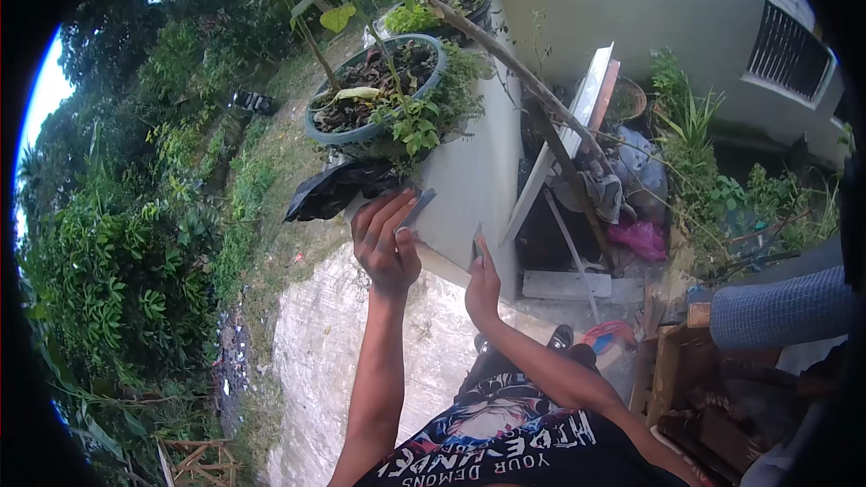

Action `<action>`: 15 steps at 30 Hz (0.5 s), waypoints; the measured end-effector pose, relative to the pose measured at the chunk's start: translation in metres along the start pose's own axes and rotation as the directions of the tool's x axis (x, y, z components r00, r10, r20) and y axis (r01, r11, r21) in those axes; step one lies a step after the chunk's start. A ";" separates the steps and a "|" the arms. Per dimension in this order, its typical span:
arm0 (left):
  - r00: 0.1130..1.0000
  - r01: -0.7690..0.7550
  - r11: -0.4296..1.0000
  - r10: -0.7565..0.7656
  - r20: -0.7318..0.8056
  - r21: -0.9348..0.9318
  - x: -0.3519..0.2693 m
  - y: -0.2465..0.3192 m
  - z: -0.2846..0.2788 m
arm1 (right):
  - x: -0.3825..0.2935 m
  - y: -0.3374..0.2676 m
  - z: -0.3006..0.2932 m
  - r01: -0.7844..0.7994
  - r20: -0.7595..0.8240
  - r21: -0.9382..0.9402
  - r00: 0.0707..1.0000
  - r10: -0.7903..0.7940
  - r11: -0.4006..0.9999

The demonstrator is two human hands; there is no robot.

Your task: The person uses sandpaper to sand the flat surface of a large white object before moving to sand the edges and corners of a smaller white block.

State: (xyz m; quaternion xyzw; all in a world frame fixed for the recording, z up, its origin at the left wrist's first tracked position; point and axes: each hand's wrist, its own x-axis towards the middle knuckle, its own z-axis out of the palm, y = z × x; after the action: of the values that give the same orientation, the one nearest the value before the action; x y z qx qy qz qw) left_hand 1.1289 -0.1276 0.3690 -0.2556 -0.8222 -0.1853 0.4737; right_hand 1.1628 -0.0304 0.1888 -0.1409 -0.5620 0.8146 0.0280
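My left hand (385, 247) is raised, its fingers curled round a small flat grey piece (421, 207) whose material I cannot tell. Just behind those fingers is a black plastic bag (331, 191) below the rim of a large plant pot (441, 67); whether the hand touches the bag is unclear. To the right, my right hand (483, 287) grips a thin grey piece with a pointed upper end (477, 243), seen nearly edge-on. The two hands are apart, in front of a pale concrete wall (467, 176).
More potted plants stand beyond on the wall top. Right of it, a wooden pole (521, 78) leans over white boards (588, 98), a pink plastic bag (639, 238) and other clutter. A roll of wire mesh (778, 308) lies over a wooden frame (666, 365). Dense bushes (108, 270) fill the left.
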 end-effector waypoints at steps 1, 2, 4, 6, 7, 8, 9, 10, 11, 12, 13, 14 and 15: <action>0.999 -0.017 0.999 0.018 0.030 -0.029 -0.003 -0.010 -0.008 | -0.017 -0.011 0.007 0.232 0.060 -0.067 0.972 -0.228 0.970; 1.000 -0.015 0.999 0.015 0.012 -0.052 -0.001 -0.015 -0.009 | -0.035 -0.025 0.012 0.452 0.124 -0.125 0.891 -0.438 0.883; 1.000 -0.028 0.998 0.028 -0.007 -0.053 -0.004 -0.019 -0.014 | -0.033 -0.068 0.031 0.638 0.137 -0.088 0.768 -0.626 0.765; 0.994 -0.071 0.997 0.067 -0.083 -0.038 -0.006 -0.025 -0.006 | -0.018 -0.087 0.043 0.683 0.122 -0.066 0.729 -0.673 0.728; 0.993 -0.077 0.995 0.071 -0.092 -0.065 -0.009 -0.026 -0.001 | -0.012 -0.089 0.044 0.639 0.082 -0.067 0.769 -0.634 0.766; 0.990 -0.067 0.994 0.056 -0.132 -0.081 -0.012 -0.028 0.003 | -0.009 -0.090 0.045 0.594 0.043 -0.066 0.805 -0.592 0.802; 0.984 -0.055 0.994 0.038 -0.174 -0.096 -0.014 -0.027 0.008 | -0.005 -0.078 0.040 0.605 0.031 -0.087 0.795 -0.605 0.791; 0.980 -0.068 0.992 0.047 -0.191 -0.102 -0.012 -0.024 0.011 | -0.004 -0.055 0.029 0.332 -0.028 -0.121 0.941 -0.337 0.936; 0.978 -0.067 0.990 0.041 -0.205 -0.122 -0.011 -0.024 0.010 | -0.007 -0.034 0.021 0.023 -0.090 -0.127 0.995 -0.034 0.992; 0.980 -0.067 0.992 0.045 -0.194 -0.109 -0.015 -0.027 0.009 | -0.015 -0.018 0.013 -0.100 -0.114 -0.188 0.990 0.079 0.977; 0.981 -0.071 0.992 0.052 -0.185 -0.100 -0.014 -0.029 0.009 | -0.024 -0.011 0.009 -0.218 -0.151 -0.241 0.971 0.186 0.946; 0.980 -0.071 0.990 0.046 -0.196 -0.123 -0.011 -0.031 0.011 | -0.030 -0.004 0.009 -0.212 -0.172 -0.248 0.970 0.172 0.945; 0.980 -0.090 0.988 0.065 -0.186 -0.127 -0.011 -0.031 0.013 | -0.038 -0.003 0.010 -0.089 -0.159 -0.264 0.986 0.047 0.960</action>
State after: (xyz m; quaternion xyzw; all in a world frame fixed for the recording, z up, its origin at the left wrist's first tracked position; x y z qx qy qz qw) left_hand 1.1060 -0.1480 0.3509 -0.3009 -0.7506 -0.2444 0.5352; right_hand 1.1959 -0.0462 0.2019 -0.2242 -0.6590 0.7176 0.0230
